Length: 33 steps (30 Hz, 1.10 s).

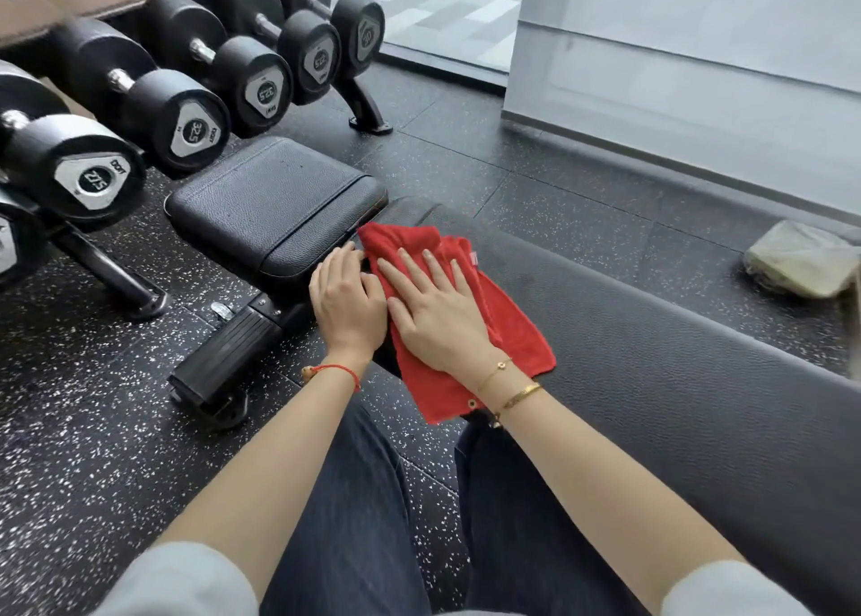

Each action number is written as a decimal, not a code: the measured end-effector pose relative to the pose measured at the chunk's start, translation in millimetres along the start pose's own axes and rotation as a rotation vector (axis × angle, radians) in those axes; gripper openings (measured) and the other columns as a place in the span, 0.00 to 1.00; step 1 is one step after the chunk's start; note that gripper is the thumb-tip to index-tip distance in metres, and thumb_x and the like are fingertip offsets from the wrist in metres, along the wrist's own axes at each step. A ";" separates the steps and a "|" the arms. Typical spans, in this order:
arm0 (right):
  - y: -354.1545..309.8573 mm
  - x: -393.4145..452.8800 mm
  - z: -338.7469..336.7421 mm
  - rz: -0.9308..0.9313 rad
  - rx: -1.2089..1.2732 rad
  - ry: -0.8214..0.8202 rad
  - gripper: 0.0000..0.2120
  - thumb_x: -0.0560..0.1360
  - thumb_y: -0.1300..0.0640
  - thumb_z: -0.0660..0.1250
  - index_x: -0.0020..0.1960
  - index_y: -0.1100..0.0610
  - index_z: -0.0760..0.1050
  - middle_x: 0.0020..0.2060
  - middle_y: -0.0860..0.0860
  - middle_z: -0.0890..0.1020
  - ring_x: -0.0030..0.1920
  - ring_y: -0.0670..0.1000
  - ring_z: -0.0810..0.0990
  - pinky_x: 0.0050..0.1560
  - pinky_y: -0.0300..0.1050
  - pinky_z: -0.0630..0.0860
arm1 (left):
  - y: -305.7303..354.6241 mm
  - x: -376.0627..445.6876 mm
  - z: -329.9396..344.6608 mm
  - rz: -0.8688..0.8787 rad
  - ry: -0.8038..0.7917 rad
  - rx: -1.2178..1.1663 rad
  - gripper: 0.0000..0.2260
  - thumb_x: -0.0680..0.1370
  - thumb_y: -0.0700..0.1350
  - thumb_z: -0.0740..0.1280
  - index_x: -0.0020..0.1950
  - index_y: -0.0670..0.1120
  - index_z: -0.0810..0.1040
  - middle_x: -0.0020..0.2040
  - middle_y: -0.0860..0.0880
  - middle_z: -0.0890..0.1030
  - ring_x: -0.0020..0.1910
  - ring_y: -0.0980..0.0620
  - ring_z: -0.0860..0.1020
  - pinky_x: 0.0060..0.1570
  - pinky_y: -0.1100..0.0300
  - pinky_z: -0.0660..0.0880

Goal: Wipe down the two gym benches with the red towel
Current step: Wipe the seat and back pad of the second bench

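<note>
The red towel (461,317) lies spread over the near end of the long bench pad (675,382), at the corner beside the gap that parts it from the seat pad (275,205). One part of the cloth hangs over the pad's near edge, toward the person's knees. The right hand (438,312) lies flat on the towel with fingers straight and slightly spread, pressing it onto the pad. The left hand (347,301) sits just beside it, at the towel's left edge, with fingers bent over the gap between the two pads; whether it pinches the cloth or only rests there cannot be told.

The long pad runs away to the right with bare black surface beyond the towel. The seat pad ends close to a rack of dumbbells (195,130), so little room is left on that side. To the right of the bench the speckled floor (582,186) lies open as far as the wall (699,56), where a crumpled pale bundle (801,261) rests.
</note>
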State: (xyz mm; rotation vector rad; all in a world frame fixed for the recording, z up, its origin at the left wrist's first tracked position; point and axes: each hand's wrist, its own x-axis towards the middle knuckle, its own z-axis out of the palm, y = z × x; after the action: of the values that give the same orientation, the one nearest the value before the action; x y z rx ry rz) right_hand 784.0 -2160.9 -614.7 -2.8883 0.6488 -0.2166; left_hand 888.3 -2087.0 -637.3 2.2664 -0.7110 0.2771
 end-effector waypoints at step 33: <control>137.6 -103.8 -52.2 0.484 -0.027 0.007 0.25 0.83 0.45 0.49 0.79 0.41 0.49 0.79 0.45 0.51 0.79 0.53 0.48 0.77 0.57 0.41 | 64.8 -36.4 19.6 0.280 -0.248 0.074 0.16 0.79 0.44 0.60 0.67 0.47 0.74 0.70 0.48 0.73 0.72 0.47 0.66 0.76 0.44 0.54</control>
State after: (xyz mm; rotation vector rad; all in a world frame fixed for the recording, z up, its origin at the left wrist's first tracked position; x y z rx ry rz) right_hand 625.5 -2245.3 -602.1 -2.6494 1.3242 -0.1496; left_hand 821.3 -2123.5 -627.5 2.2924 -1.1690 0.1561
